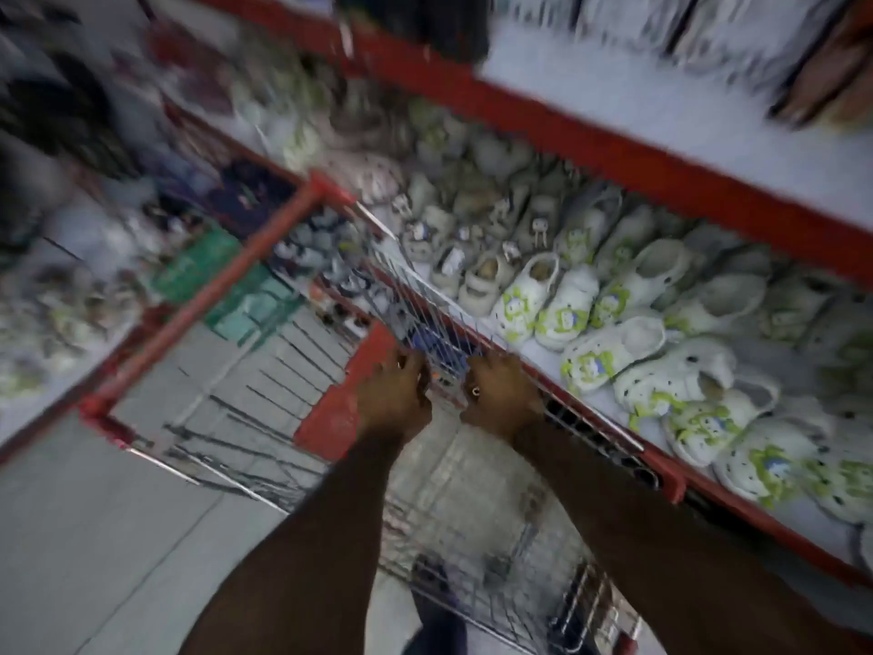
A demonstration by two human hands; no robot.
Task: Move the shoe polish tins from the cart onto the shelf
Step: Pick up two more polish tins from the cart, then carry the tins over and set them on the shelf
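Beside red-edged shelf point(614, 148) of white clogs point(524, 295): left hand point(394, 394) and right hand point(500, 394) curled inside red-rimmed wire cart point(203, 300), grasp unclear through blur

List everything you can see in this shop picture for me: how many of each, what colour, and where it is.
Cart: one, red frame with wire mesh sides, centre, drawn up against the shelf.
Goods in the cart: a blurred heap at its far end, mostly dark and pale, with green packs beside it; too blurred to count or name.
Clogs: many, white with green prints, in rows on the lower shelf at right.
Shelf: red-edged boards, pale surface, running across the right.
Floor: grey tiles, lower left.
Left hand: one, reaching into the near end of the cart.
Right hand: one, beside it, a ring on one of its fingers.
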